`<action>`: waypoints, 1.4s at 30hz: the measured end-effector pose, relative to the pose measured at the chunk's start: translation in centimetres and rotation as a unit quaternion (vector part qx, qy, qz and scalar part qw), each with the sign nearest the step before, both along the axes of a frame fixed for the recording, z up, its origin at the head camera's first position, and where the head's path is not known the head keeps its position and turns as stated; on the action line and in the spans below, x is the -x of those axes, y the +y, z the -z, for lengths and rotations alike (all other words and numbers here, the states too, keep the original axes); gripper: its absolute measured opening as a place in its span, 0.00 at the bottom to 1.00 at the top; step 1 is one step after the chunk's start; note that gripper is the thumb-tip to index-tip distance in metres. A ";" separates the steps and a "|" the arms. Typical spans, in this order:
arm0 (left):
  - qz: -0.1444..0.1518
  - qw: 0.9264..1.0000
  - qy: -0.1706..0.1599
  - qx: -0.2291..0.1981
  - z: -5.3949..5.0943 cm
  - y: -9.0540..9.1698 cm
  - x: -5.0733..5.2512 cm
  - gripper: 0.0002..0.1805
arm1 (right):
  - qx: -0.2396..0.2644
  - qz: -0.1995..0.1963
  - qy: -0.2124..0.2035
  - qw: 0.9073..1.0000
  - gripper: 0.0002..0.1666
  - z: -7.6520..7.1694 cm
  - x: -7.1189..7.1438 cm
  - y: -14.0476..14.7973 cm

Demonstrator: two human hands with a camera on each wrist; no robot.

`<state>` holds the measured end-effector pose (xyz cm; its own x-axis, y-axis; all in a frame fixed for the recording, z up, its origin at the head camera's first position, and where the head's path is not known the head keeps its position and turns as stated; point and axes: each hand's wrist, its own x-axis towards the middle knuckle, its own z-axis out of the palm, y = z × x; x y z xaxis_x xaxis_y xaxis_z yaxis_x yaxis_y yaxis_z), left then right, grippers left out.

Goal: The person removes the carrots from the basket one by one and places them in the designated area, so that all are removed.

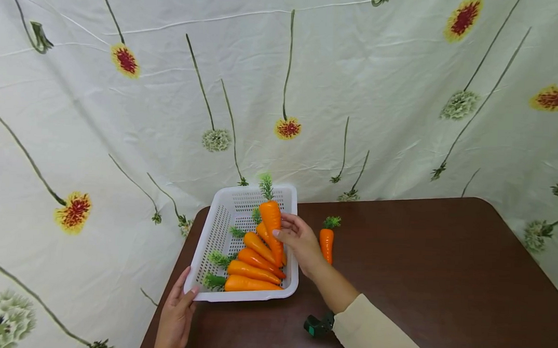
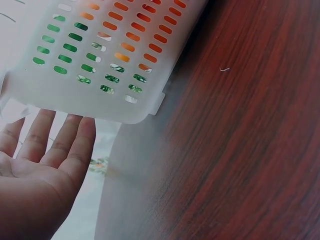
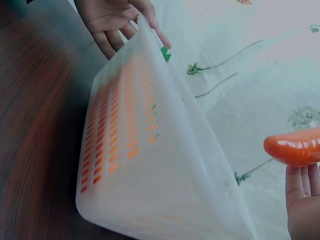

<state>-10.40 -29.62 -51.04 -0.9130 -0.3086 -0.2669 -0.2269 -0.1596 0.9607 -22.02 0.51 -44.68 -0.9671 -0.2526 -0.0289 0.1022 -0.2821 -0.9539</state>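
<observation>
Handheld carrot, tip toward near basket rim

Orange carrots with green tops, white basket, reddish-brown bench, cream sleeve, pale cloth patterned with red-and-yellow flowers, green stems.

Loads of room on the table right of the loose carrot, but the right hand kinda blocks the basket there
</observation>
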 end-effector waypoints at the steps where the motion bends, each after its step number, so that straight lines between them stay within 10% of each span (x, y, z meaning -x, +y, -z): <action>1: 0.000 1.000 0.000 0.000 0.0 0.0 0.0 0.35 | 0.001 0.004 0.000 1.000 0.32 0.1 0.0 0.2; 42: 0.002 1.000 0.003 -0.008 0.4 -0.1 0.0 0.36 | -0.083 0.183 -0.114 0.973 0.29 6.2 -0.2 9.6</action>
<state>-10.40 -29.69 -51.41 -0.9155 -0.3015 -0.2663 -0.2216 -0.1743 0.9594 -21.80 10.15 -50.92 -0.9554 0.1333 -0.2634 0.2376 -0.1827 -0.9540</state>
